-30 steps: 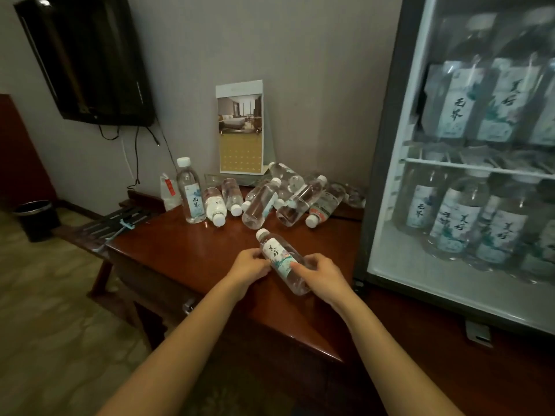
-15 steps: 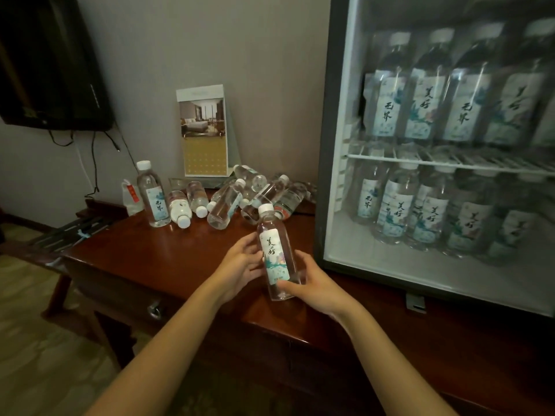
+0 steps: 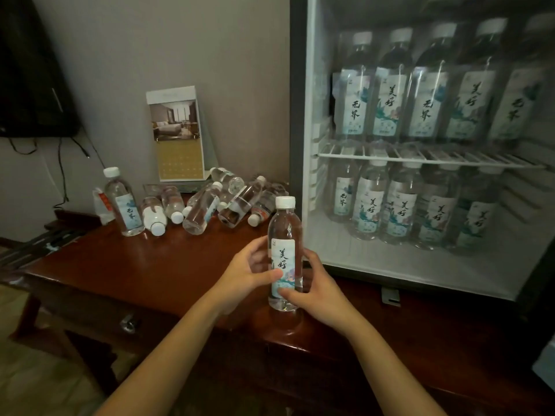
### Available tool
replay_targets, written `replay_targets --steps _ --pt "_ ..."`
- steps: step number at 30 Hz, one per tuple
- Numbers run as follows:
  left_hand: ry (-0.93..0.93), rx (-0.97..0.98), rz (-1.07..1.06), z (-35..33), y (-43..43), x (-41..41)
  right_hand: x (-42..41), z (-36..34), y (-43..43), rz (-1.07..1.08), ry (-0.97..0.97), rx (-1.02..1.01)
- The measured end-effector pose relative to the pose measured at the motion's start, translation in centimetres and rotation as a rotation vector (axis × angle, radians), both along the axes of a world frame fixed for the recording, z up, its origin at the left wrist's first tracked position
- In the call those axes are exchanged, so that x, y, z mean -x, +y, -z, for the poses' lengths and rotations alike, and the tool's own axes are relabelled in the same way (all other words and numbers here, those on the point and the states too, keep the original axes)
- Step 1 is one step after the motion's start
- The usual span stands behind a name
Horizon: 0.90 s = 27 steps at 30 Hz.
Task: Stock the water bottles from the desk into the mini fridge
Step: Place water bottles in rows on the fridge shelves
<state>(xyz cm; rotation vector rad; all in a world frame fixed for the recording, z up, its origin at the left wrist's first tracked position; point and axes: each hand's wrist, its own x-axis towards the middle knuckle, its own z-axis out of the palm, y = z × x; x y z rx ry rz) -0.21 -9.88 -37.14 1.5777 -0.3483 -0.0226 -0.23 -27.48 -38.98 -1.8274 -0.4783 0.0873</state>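
While the left grip (image 3: 249,271) and right grip (image 3: 315,291) curl round its label from either side, the bottle (image 3: 283,235) stands upright at the surface's (image 3: 135,265) near edge, with fingers hiding its back. At ten o'clock, a heap of bottles (image 3: 222,199) overlaps. At two o'clock, the fridge (image 3: 295,115) runs off-frame, and its rightmost stocked bottles (image 3: 387,103) are blurred.

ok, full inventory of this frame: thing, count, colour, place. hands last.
held bottle: 1, clear, white cap, upright at desk front
standing bottle: 1, clear, white cap, desk back left
lying bottles: at least 6, clear, piled by wall
fridge bottles: about 10 visible, clear, two levels
mini fridge: 1, dark frame, desk right
card stand: 1, white-gold, against wall
packet: 1, white-red, beside standing bottle
TV: 1, black, wall top left
desk: 1, red-brown, centre
left hand: 1, grips held bottle
right hand: 1, grips held bottle
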Motion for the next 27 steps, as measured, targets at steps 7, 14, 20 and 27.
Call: replay_targets --steps 7,14,20,27 --pt "-0.117 0.014 0.045 -2.0 -6.1 -2.8 -2.1 -1.9 -4.6 0.179 -0.152 -0.076" --pt "-0.134 -0.069 0.012 -3.3 -10.9 -6.1 -5.2 -3.0 -7.5 0.250 -0.239 -0.059" --pt "-0.101 -0.097 -0.079 -2.6 -12.0 -7.7 -7.1 -2.4 -7.9 0.255 -0.208 -0.051" --pt "-0.173 -0.143 -0.259 -1.9 -13.4 -8.7 -8.8 -2.4 -7.8 0.403 -0.192 0.048"
